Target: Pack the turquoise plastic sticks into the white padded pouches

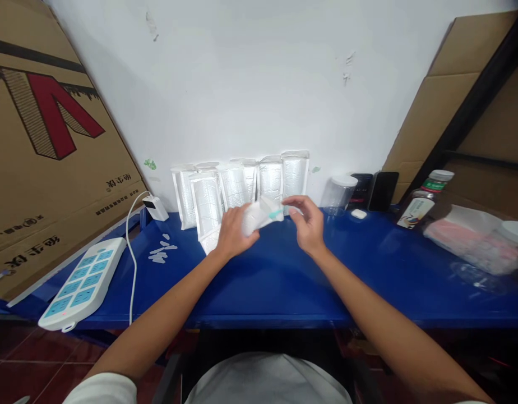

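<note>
My left hand [234, 233] is closed around a white padded pouch [253, 219], tilted above the blue table, with a teal strip near its right end. Close to that end, my right hand [310, 227] has its thumb and index finger curled together. Whatever lies between those fingertips is too small and blurred to make out. Behind my hands, several silver padded pouches [295, 177] stand upright, leaning on the white wall. One more silver pouch [208, 238] sits low beside my left hand, partly hidden by it.
Several small pale strips [160, 253] lie on the blue table [263, 292] at left, near a white power strip [84, 283] and cabled charger [156, 207]. At right are a clear jar [341, 196], phones [383, 191], a white case [359, 214] and a bottle [425, 199]. Cardboard [52, 168] flanks the left.
</note>
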Action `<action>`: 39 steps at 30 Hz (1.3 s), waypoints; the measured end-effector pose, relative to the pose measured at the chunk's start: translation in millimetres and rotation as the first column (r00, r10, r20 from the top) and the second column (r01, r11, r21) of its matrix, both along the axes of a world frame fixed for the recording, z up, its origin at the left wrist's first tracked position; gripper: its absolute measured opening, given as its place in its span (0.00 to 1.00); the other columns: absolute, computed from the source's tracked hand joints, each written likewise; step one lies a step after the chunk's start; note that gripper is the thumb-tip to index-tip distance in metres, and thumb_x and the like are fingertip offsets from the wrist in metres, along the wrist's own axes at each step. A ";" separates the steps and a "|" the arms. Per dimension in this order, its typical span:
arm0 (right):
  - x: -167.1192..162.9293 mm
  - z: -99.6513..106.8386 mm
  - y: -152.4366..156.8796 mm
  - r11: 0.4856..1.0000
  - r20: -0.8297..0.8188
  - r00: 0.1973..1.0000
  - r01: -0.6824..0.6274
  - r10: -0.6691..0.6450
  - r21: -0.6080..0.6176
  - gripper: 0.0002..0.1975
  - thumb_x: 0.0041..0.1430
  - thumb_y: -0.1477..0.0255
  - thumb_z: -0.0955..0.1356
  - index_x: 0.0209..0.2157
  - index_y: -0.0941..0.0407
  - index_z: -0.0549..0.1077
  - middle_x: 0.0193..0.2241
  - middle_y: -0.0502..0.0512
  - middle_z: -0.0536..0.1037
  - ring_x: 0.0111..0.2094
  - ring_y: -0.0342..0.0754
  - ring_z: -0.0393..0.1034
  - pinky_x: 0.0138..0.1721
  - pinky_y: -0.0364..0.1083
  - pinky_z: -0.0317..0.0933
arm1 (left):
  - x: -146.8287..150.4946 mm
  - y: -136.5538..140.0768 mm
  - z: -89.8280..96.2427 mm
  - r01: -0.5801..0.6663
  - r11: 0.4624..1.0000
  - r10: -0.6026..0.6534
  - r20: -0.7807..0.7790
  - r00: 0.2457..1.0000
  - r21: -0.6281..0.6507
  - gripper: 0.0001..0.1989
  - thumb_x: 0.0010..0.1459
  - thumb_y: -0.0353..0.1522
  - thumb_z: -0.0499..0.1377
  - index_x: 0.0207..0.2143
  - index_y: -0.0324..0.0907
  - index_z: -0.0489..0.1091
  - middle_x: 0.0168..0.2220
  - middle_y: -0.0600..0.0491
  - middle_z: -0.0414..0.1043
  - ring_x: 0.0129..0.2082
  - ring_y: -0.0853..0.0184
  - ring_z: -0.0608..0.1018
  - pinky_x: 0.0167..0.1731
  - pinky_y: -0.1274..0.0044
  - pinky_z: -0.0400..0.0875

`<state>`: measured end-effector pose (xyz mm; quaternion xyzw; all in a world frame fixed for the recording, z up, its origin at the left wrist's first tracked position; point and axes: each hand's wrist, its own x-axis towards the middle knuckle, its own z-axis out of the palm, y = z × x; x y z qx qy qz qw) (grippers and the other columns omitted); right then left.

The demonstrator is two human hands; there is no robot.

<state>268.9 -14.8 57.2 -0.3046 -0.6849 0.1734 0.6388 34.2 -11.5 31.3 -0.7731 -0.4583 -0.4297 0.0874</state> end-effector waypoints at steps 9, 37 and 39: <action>11.9 -13.1 31.3 0.966 0.156 0.954 0.260 -0.254 -0.015 0.12 0.69 0.65 0.65 0.32 0.55 0.75 0.32 0.54 0.79 0.34 0.49 0.72 0.38 0.48 0.65 | -25.0 12.6 -7.2 0.004 1.000 -0.018 0.550 0.835 0.027 0.35 0.61 0.48 0.67 0.62 0.41 0.60 0.54 0.42 0.72 0.54 0.53 0.77 0.57 0.61 0.71; 4.8 -36.1 48.0 0.972 0.106 0.976 0.202 -0.189 -0.121 0.13 0.69 0.61 0.64 0.42 0.55 0.75 0.33 0.55 0.78 0.30 0.48 0.72 0.32 0.45 0.65 | -8.9 12.9 -26.8 0.299 0.844 -0.159 0.323 0.933 -0.445 0.19 0.68 0.48 0.58 0.43 0.43 0.77 0.37 0.50 0.80 0.38 0.61 0.81 0.34 0.74 0.74; 8.3 -42.5 55.8 0.970 0.141 0.974 0.198 -0.178 -0.144 0.12 0.68 0.62 0.65 0.42 0.55 0.74 0.35 0.55 0.79 0.30 0.47 0.72 0.33 0.45 0.64 | -11.1 16.2 -30.2 0.265 0.857 -0.154 0.270 0.950 -0.443 0.18 0.68 0.47 0.58 0.45 0.43 0.77 0.37 0.50 0.81 0.36 0.62 0.80 0.35 0.73 0.73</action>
